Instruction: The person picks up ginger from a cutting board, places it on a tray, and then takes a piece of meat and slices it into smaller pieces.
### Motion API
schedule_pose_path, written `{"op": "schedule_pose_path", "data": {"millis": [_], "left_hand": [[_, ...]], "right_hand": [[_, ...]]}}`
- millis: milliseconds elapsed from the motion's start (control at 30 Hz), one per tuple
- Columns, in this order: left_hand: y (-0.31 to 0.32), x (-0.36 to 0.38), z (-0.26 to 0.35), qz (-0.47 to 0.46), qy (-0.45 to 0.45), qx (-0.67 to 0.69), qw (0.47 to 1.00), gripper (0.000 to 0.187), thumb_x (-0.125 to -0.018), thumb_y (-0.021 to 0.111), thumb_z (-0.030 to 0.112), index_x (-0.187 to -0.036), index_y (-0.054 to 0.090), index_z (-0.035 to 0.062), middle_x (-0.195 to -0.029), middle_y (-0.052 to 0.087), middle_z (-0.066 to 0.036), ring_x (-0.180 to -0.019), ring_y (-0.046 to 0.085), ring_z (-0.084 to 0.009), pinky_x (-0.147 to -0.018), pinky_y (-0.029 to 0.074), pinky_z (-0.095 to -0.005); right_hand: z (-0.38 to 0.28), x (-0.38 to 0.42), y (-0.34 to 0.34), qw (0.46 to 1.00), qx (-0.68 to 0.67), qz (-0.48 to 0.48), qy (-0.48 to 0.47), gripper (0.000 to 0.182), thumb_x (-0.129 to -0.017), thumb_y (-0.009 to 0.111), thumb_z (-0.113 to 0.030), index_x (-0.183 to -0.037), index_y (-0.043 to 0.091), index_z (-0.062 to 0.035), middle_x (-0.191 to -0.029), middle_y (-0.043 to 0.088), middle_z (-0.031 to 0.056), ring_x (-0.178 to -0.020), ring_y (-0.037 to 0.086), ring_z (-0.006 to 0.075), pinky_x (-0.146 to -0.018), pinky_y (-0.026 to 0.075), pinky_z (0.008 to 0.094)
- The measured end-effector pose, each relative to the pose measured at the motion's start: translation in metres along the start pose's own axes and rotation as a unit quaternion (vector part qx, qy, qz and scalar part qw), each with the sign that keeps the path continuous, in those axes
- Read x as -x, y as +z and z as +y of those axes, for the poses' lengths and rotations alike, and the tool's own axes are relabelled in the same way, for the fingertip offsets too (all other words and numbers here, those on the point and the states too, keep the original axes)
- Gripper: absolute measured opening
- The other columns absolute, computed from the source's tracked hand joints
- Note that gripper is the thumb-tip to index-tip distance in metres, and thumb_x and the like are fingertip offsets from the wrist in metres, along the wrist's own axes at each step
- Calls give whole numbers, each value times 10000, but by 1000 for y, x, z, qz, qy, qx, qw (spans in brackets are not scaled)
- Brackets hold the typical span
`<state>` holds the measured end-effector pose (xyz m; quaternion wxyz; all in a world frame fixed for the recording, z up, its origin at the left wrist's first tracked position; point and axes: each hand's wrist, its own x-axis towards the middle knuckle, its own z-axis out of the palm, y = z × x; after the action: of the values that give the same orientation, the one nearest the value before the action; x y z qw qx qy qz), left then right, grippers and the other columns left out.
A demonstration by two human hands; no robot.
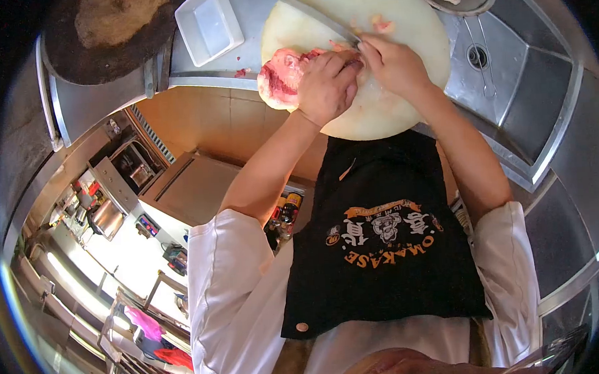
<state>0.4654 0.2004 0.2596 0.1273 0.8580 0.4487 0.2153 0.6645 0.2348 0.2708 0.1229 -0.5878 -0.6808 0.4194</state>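
Observation:
Raw red and pinkish meat (pixel 281 78) lies at the left side of a round, pale cutting board (pixel 403 112). Curled fingers of my left hand (pixel 329 85) press down on the right end of this meat. My right hand (pixel 396 65) is closed around a knife, close beside my left fingertips. The knife's blade (pixel 319 17) stretches toward the upper left over the board. The handle is mostly hidden by my right hand. Small scraps (pixel 382 25) lie on the board beyond my hands.
A white rectangular tray (pixel 207 26) stands left of the board. Farther left is a large round dark surface (pixel 60 54). At the right, a metal sink (pixel 518 77) sits below a strainer (pixel 488 1) holding pale pieces. The metal counter edge (pixel 218 81) runs in front.

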Motion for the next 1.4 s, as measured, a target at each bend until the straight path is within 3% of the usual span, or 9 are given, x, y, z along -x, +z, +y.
{"op": "schedule_pose_path", "data": {"millis": [133,267,367,667,767,867,1000,1100,1400], "left_hand": [[5,-1,-1,45,-7,-11,999,288,-812,742,108,-1099,730,97,-1151,665,-76,-1058,632,-290,-911,510,-419],[-1,-2,3,25,-18,3,1000,252,-833,749,109,-1080,729,64,-1104,668,-102,-1055,635,-316,-904,515,-424],[-2,-5,4,33,-13,6,999,224,-830,749,107,-1050,738,64,-1095,666,-109,-1054,644,-321,-884,528,-421],[0,-6,2,30,-1,2,1000,172,-800,757,98,-969,736,77,-1067,668,-91,-1035,659,-306,-851,544,-408],[1,-4,1,21,-11,13,1000,169,-801,752,89,-969,737,80,-1065,670,-89,-1027,659,-295,-848,545,-400],[3,-6,1,38,-14,17,999,171,-806,748,88,-976,739,86,-1061,671,-84,-1017,657,-290,-848,541,-403],[-1,-6,-1,35,-4,26,999,180,-831,759,107,-1006,736,74,-1071,673,-91,-1007,656,-298,-848,538,-413],[-7,-8,-1,15,-9,13,1000,195,-848,767,125,-1029,731,62,-1080,674,-100,-1007,654,-306,-851,537,-422],[-4,-1,-5,17,4,56,998,320,-816,746,60,-1132,707,27,-1080,664,-173,-981,642,-383,-832,530,-472]], "right_hand": [[4,45,-24,999,14,26,13,331,-1065,553,-314,-1310,684,-135,-1017,740,202,-925,719,401,-799,565,476],[-1,136,-39,997,30,40,-50,372,-1059,535,-351,-1354,643,-152,-1041,731,199,-903,712,412,-750,562,526],[-4,150,-51,997,77,-5,-7,371,-1068,517,-372,-1342,641,-154,-987,728,206,-866,711,413,-711,562,528],[-17,106,-43,996,33,-70,51,335,-1045,581,-265,-1349,662,-148,-1059,737,211,-917,709,419,-772,560,513],[12,145,-41,1000,6,-9,0,335,-1044,576,-251,-1352,657,-147,-1050,735,214,-937,707,418,-794,561,516],[7,103,-17,998,49,-15,25,321,-1051,562,-274,-1324,670,-144,-1037,732,209,-942,708,414,-810,565,508],[8,-1,12,997,-44,20,-63,338,-1067,524,-336,-1286,673,-125,-1030,730,207,-931,702,426,-804,553,516],[3,10,1,996,-35,69,-34,338,-1065,540,-316,-1308,662,-116,-1023,729,211,-936,704,425,-804,552,512],[-4,161,-44,997,78,16,-12,364,-1064,546,-343,-1370,627,-163,-1027,730,205,-915,709,418,-757,569,508]]}}
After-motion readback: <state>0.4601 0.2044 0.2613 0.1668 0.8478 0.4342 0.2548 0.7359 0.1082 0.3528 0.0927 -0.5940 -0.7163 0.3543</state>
